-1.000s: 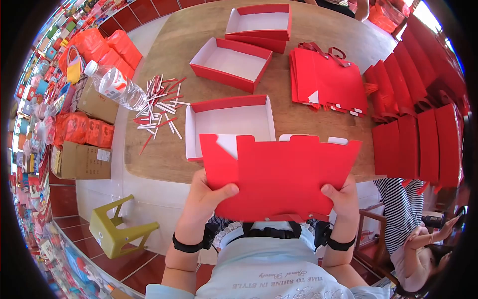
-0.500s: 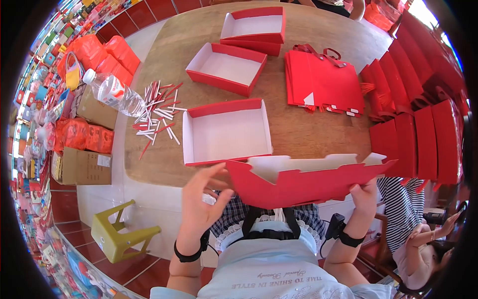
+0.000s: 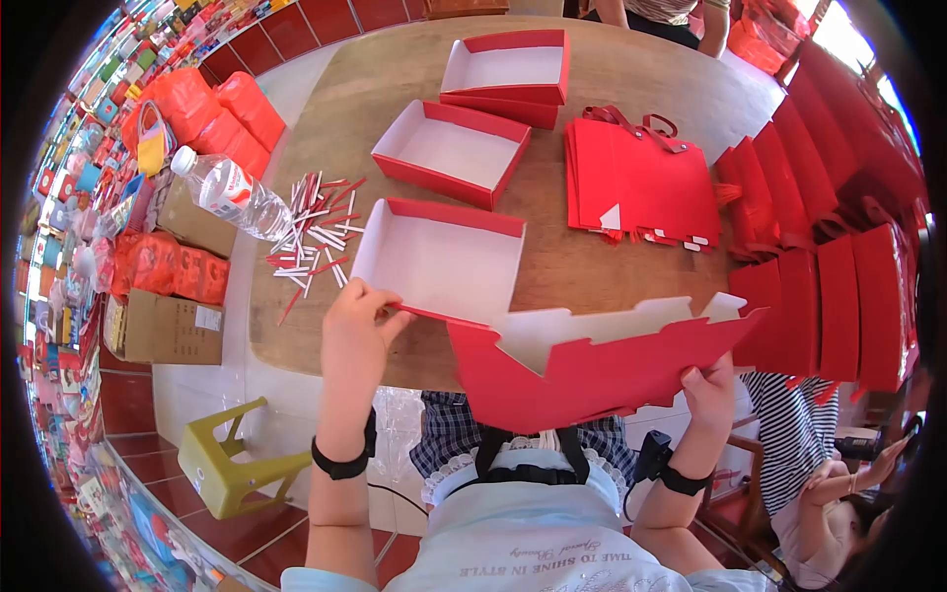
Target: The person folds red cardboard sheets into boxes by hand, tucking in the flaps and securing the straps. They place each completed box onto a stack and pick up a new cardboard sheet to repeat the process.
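Observation:
My right hand (image 3: 707, 391) grips the right end of a red cardboard blank (image 3: 602, 370), partly folded with a white inside and notched flaps. It is held tilted over the table's near edge. My left hand (image 3: 359, 331) pinches the near left corner of an open red box (image 3: 449, 259) with a white inside, which lies on the table. The blank hides part of that box's near right corner. Left of the box lies a loose pile of short red and white strips (image 3: 321, 232).
Farther back are another open box (image 3: 454, 148) and stacked boxes (image 3: 505, 64). Red gift bags (image 3: 646, 183) lie on the wooden table (image 3: 562, 261), with more standing bags (image 3: 838, 296) at right. A water bottle (image 3: 232, 192), green stool (image 3: 232, 459) and other people are around.
My left hand has moved left and forward onto the box's near edge. The box has turned and shifted slightly left. The blank in my right hand is tilted more and sits a little lower.

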{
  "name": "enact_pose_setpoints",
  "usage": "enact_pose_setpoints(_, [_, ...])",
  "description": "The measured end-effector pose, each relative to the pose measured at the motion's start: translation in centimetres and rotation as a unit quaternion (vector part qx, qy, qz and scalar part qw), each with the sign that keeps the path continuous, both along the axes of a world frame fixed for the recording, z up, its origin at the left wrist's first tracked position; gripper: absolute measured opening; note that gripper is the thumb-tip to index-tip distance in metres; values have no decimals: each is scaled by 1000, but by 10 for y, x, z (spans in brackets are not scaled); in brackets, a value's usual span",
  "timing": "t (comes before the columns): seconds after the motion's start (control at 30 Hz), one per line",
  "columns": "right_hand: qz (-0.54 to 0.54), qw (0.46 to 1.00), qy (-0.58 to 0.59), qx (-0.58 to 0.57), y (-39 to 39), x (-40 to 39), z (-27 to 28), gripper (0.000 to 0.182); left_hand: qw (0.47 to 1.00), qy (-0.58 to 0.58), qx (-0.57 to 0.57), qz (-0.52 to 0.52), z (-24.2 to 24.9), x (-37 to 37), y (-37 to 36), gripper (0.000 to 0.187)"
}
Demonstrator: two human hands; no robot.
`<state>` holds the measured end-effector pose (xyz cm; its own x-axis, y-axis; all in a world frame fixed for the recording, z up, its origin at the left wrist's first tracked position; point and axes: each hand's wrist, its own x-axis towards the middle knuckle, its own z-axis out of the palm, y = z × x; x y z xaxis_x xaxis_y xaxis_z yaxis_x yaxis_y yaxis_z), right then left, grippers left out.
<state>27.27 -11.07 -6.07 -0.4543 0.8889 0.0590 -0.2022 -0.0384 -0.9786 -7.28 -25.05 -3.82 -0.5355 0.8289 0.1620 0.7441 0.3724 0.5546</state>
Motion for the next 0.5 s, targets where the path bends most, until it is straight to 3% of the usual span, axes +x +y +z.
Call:
enact_pose_setpoints(0.17, [16, 999, -36, 27, 11, -13, 5, 41, 997, 64, -44, 32, 1, -40, 9, 22])
enact_pose_setpoints(0.23, [23, 999, -39, 23, 16, -17, 5, 41, 994, 100, 21, 25, -3, -54, 16, 23])
enact_pose_setpoints(0.5, [39, 998, -35, 21, 26, -47, 18, 38, 994, 105, -15, -6, 4, -73, 52, 23])
